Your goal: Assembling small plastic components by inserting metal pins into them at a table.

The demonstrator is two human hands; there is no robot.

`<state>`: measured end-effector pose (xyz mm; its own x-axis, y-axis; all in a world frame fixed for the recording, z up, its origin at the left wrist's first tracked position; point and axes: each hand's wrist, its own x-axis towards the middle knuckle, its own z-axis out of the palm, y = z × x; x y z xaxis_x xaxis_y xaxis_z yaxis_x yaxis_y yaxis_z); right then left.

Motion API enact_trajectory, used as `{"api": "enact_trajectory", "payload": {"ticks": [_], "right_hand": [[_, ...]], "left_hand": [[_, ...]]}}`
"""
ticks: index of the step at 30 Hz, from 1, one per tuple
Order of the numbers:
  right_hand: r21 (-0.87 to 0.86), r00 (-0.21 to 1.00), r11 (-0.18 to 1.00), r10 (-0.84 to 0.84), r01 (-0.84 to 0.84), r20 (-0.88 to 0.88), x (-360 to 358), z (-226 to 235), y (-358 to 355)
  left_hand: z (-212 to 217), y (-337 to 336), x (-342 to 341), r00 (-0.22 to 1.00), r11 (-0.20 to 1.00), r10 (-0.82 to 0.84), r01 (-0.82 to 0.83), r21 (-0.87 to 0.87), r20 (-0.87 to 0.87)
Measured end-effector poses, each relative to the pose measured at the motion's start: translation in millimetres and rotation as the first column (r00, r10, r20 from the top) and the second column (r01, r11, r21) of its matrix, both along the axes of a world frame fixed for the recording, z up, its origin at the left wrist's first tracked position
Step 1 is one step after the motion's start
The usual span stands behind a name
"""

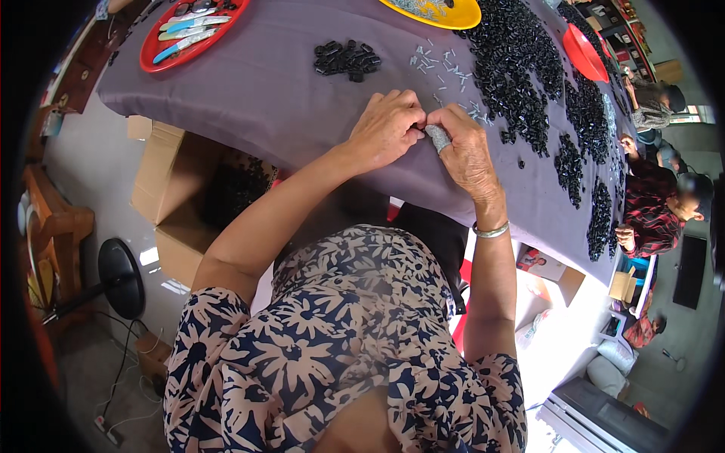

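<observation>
Bunched fingertips of the left hand (387,130) hold a small black piece (418,128), on the near side of the yellow plate (467,16); the right hand (464,149) curls beside it, what it grips I cannot tell. Right of the plate spreads a black heap (517,60); nearer left, 1 smaller black pile (347,62).

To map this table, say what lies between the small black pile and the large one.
Small pale pieces scattered on purplish cloth, in the head view.
</observation>
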<state>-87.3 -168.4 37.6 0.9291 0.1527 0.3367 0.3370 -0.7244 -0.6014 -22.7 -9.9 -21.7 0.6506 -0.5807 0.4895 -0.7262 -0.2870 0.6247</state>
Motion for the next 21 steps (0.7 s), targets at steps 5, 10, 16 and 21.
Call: {"api": "enact_trajectory", "payload": {"ticks": [5, 10, 16, 21], "right_hand": [[-0.138, 0.999, 0.99, 0.039, -0.039, -0.001, -1.7, 6.1, -0.5], [-0.23, 0.999, 0.972, 0.047, -0.05, -0.021, 0.1, 14.9, 3.4], [-0.32, 0.997, 0.947, -0.008, -0.015, -0.071, 10.0, 14.0, 5.2], [-0.215, 0.997, 0.975, -0.061, 0.051, -0.037, 10.2, 2.2, 2.0]], "left_hand": [[1.7, -0.5, -2.1, 1.0, 1.0, -0.007, 0.007, 0.005, 0.021], [3.0, -1.6, -1.7, 1.0, 1.0, -0.012, 0.012, 0.005, 0.0], [10.8, -4.9, -1.9, 0.994, 0.999, 0.016, -0.012, 0.044, -0.104], [8.7, -5.9, -3.5, 0.995, 0.998, 0.054, -0.05, 0.044, -0.08]]}}
